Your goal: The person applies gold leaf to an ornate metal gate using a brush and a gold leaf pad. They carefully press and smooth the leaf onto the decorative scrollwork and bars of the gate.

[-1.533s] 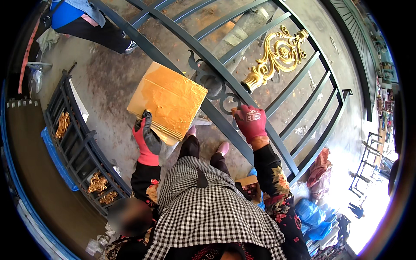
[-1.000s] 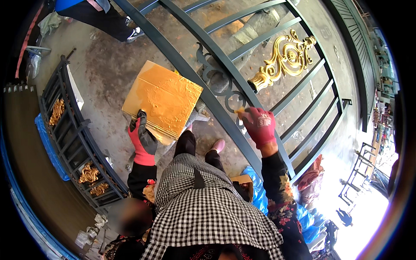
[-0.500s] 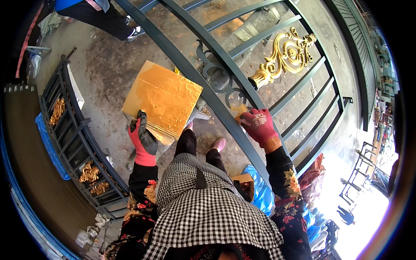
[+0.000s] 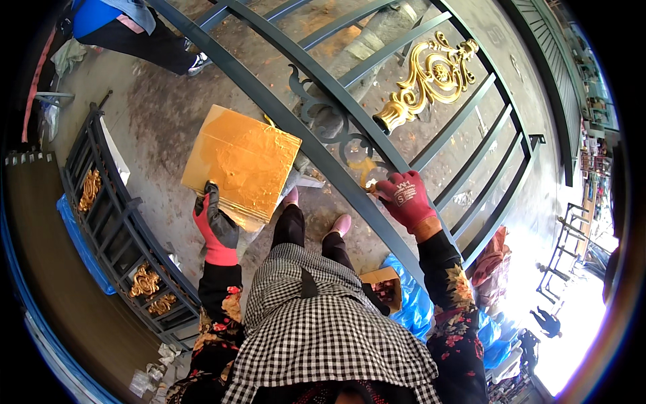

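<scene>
Gripping a small yellowish piece [image 4: 371,186], the right hand [image 4: 407,200] mostly hides it.

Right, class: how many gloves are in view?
2: the left glove, holding painted cardboard; the right glove, by the dark railing. More may be hidden.

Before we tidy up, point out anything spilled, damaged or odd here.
The cardboard in the left hand is unevenly smeared with what looks like gold paint. By the right hand, gold covers only part of the otherwise dark scrollwork, so it looks patchy. The floor is blotched with dark stains.
</scene>
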Motion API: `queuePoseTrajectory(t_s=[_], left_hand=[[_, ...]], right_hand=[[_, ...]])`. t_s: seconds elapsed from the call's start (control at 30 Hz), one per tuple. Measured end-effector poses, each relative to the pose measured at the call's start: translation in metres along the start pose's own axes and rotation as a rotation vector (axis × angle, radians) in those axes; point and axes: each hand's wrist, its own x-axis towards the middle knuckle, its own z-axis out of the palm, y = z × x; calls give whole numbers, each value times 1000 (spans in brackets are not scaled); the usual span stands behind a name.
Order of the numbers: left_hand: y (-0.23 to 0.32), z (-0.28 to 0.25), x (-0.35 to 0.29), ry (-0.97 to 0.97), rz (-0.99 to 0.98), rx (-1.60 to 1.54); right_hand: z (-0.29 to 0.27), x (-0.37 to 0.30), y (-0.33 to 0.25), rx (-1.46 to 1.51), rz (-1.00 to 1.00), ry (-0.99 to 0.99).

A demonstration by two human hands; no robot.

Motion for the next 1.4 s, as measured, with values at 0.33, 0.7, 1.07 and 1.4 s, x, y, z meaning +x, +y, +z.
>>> queuePoseTrajectory(t_s=[0.33,0.7,1.07,1.4], left_hand=[[4,3,-3,-44,-43,20],[-8,-3,-1,-133,232,315],[1,2,10,-76,24,61],[0,5,37,-147,121,228]], right_hand=[[2,-7,2,-34,74,99],[24,25,-14,-90,383,243],[29,13,-16,-114,488,279],[31,18,-23,-108,583,258]])
